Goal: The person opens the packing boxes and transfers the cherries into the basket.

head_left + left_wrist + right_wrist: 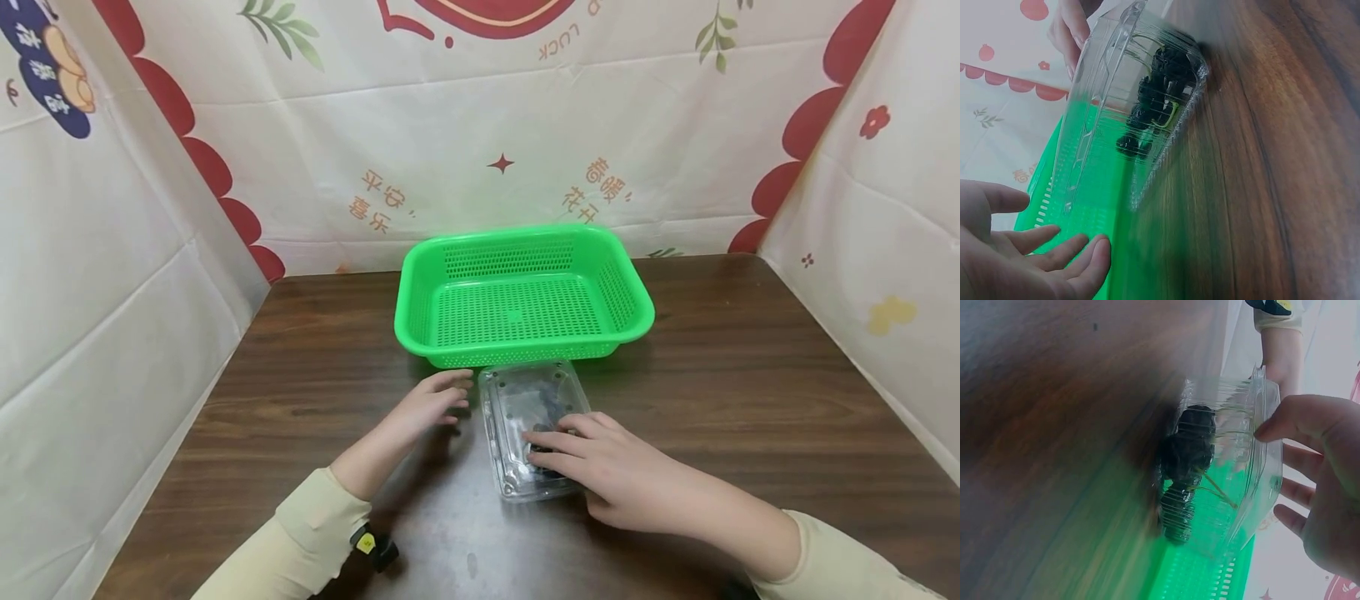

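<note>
A clear plastic clamshell box (517, 408) lies lid-up on the table. Inside it, the wrist views show dark, glossy fruit (1169, 65) with thin pale-green stems. My right hand (622, 475) rests on the box's right side, fingers spread over the lid; in the right wrist view the thumb (1279, 422) lies at the lid's edge. To the left of the box, a small gap away, my left hand (423, 407) hovers with loosely bent fingers and nothing in them. Its palm faces the box in the left wrist view.
Just behind the box stands a green plastic basket (525, 347) with perforated walls and nothing in it. The brown wooden table (315, 367) is bordered by a printed white cloth (465, 150) at the back and both sides.
</note>
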{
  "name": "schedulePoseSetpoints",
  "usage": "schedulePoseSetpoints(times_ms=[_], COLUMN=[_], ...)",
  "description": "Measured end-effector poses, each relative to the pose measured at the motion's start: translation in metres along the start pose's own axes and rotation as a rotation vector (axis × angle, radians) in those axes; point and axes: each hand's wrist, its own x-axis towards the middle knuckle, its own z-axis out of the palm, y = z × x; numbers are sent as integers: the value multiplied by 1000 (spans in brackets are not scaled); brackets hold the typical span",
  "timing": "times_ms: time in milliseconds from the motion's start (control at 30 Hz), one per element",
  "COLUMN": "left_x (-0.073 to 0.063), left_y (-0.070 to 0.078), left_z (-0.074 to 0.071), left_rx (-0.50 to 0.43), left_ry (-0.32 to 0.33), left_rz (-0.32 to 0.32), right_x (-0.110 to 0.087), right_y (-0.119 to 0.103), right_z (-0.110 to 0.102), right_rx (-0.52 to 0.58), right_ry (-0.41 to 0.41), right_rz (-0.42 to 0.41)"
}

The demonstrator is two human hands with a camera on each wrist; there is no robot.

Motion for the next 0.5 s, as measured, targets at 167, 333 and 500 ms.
schedulePoseSetpoints(times_ms=[167,333,500], left_x=[2,4,4], left_y=[2,3,4], left_z=[4,7,8], left_rx=[-3,-6,-7], left_ry=[-30,-24,11], left_rz=[43,84,101], right_x=[-6,-11,-16], right_y=[1,3,6], right_z=[1,2,2], right_rx=[-9,-21,-34], right_ry=[30,77,129], right_rz=[1,-11,-12])
